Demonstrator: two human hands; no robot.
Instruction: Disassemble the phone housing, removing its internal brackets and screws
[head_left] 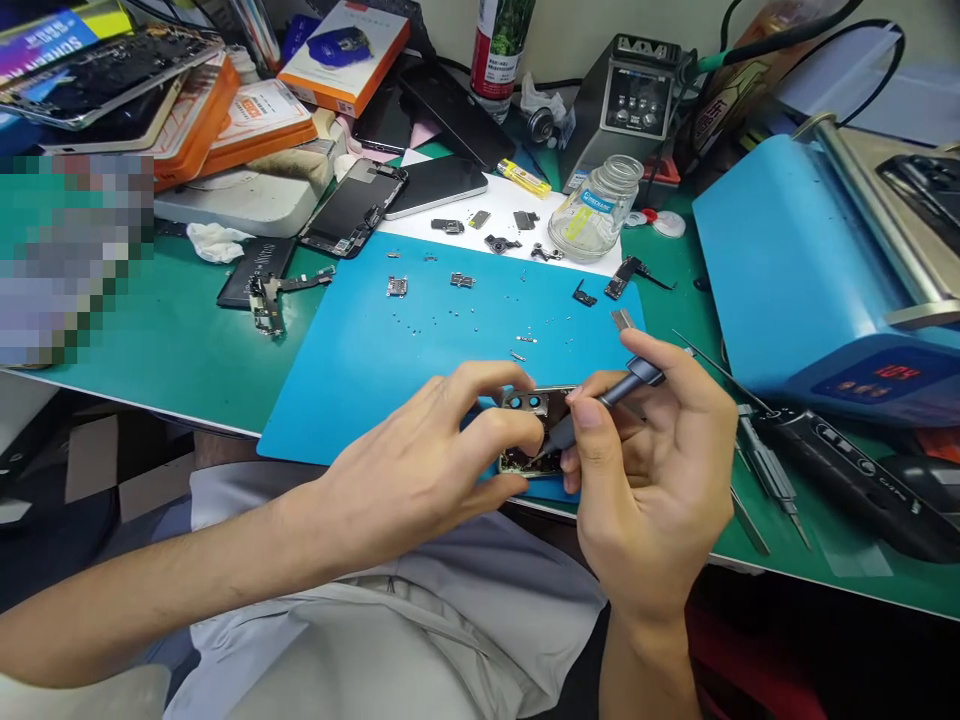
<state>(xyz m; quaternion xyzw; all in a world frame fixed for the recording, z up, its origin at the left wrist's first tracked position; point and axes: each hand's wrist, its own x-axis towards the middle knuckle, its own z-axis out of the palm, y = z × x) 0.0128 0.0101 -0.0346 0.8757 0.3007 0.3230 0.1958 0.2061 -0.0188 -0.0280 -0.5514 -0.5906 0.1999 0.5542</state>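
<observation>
Down at the near edge of the blue mat (330, 360), I'm steadying an opened phone (553, 405) with my left hand (427, 470), thumb low and fingers curling over the top edge, so that grip is closing around the phone. My right hand (660, 470) is pinching a grey screwdriver (621, 388), index finger pressing on its end cap, tip slanting into the phone's insides. Can't tell if it's actually biting on anything. Best guess, I'm doing driver work on the innards, and the next move is calling for a light twist and a steady frame.

Around that, loose parts (397, 287) are lying scattered on the mat, and more are sitting on a white sheet (506, 203) near a glass jar (596, 210). A blue machine (795, 260) with a red readout is hogging the right of the green worktop (187, 270). Orange-and-white boxes (259, 125) are cluttering the back left, with phones leaning everywhere.
</observation>
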